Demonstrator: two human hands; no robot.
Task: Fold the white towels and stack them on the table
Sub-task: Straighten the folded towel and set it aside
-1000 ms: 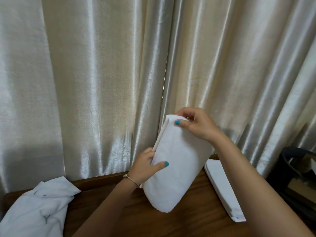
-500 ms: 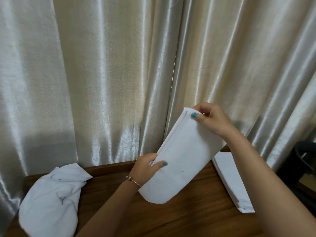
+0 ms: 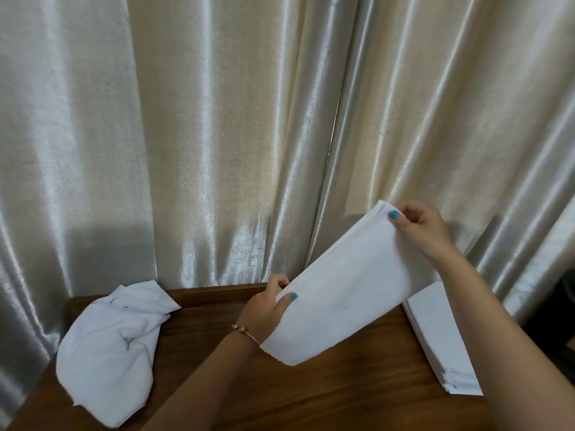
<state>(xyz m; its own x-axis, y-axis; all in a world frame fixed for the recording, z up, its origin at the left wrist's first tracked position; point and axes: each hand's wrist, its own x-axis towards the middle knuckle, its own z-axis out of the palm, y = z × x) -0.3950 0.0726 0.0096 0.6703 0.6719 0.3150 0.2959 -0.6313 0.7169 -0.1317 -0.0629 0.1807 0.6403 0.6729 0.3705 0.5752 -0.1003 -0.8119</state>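
Observation:
I hold a folded white towel (image 3: 345, 287) in the air above the wooden table (image 3: 326, 390), tilted from lower left to upper right. My left hand (image 3: 267, 309) pinches its lower left edge. My right hand (image 3: 420, 228) pinches its upper right corner. A stack of folded white towels (image 3: 441, 340) lies flat on the table's right side, partly hidden by my right forearm. A crumpled white towel (image 3: 115, 346) lies on the table's left end.
Shiny cream curtains (image 3: 217, 135) hang right behind the table's back edge. A dark object (image 3: 560, 309) stands at the far right, beyond the table.
The folded towel has tilted further towards the right and now lies flatter, with my right hand moved right. The view has shifted left, showing more of the crumpled towel.

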